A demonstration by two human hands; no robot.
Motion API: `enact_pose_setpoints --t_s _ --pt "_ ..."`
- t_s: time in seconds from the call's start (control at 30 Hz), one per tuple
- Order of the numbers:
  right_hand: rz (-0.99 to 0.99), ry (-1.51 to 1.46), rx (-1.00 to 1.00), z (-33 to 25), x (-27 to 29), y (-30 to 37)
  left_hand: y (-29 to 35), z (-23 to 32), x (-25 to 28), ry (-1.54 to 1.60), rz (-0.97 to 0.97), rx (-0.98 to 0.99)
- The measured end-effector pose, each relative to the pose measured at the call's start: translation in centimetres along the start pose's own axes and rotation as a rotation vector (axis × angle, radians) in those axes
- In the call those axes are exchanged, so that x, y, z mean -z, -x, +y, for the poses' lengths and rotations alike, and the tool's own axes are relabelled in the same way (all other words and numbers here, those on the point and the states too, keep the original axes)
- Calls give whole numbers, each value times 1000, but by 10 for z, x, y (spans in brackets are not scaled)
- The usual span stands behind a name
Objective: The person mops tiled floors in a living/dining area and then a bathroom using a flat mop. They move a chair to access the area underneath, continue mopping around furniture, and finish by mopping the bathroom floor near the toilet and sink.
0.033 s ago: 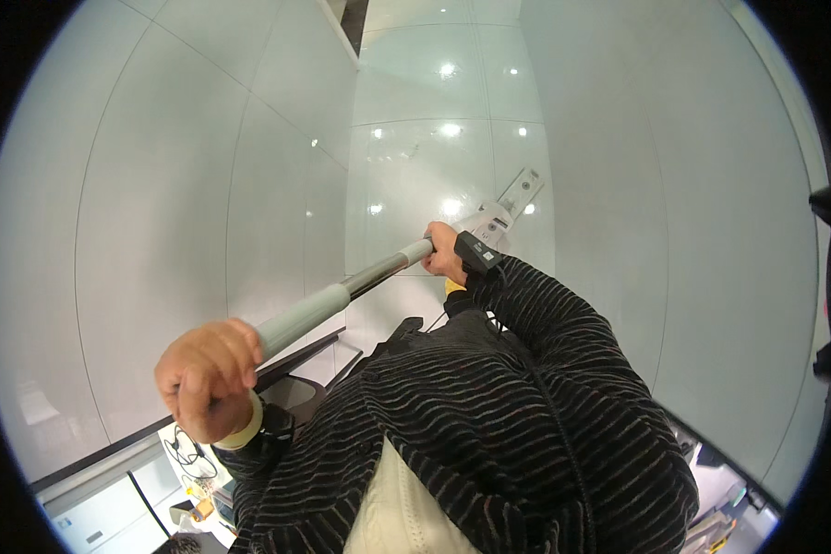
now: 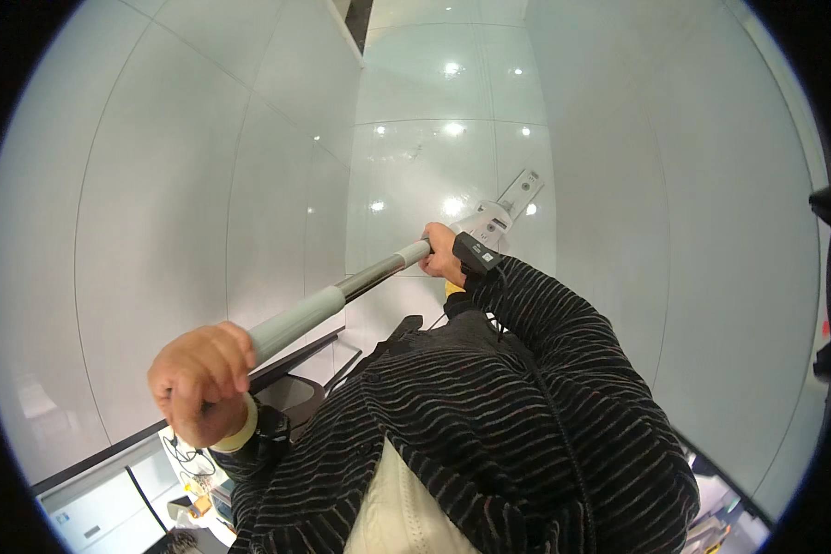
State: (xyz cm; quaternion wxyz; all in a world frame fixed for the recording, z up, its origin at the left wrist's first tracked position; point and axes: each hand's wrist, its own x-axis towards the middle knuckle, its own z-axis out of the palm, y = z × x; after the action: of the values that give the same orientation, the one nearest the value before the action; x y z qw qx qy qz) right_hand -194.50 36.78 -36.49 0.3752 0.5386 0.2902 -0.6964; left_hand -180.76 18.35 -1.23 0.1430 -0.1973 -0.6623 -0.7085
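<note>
A mop with a grey-and-metal pole [image 2: 297,323] slants from the lower left up toward the floor at the middle right. Its white body and flat, narrow head [image 2: 522,193] lie at the floor end. My left hand [image 2: 203,380] is closed round the upper end of the pole, with a pale cuff and a dark band at the wrist. Farther down, my right hand [image 2: 441,251] wraps the pole just above the white body, partly hiding it. A small black box [image 2: 477,253] is strapped to my right wrist.
Glossy pale tiles [image 2: 434,175] cover the floor of a narrow passage. Smooth panel walls rise at the left [image 2: 157,203] and right [image 2: 609,185]. A grey-and-black chair [image 2: 297,399] stands beside my left forearm. Behind it, cables [image 2: 185,454] lie on a white surface.
My left hand and the upper pole have shifted slightly to the left. The mop head stays in nearly the same place, and both hands keep their grip.
</note>
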Motion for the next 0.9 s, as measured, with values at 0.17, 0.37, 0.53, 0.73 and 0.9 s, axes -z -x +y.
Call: enact_pose_setpoints --t_s 0.17,0.37,0.53,0.73,0.9 --pt "-175 -27 -41 -43 -33 15 -66 5 1 -4 -77 -28" --pt "-316 -49 -75 -42 -30 48 -73 14 -41 -54 -399 -35" --pt "-484 -157 -16 -61 -30 19 -63 1 -75 -81 -403 -111" --pt "-543 -360 112 -69 -23 -22 -49 -55 -90 39 -507 -180" --pt "-523 -388 183 -73 -28 -68 -38 -90 -62 113 -652 -162"
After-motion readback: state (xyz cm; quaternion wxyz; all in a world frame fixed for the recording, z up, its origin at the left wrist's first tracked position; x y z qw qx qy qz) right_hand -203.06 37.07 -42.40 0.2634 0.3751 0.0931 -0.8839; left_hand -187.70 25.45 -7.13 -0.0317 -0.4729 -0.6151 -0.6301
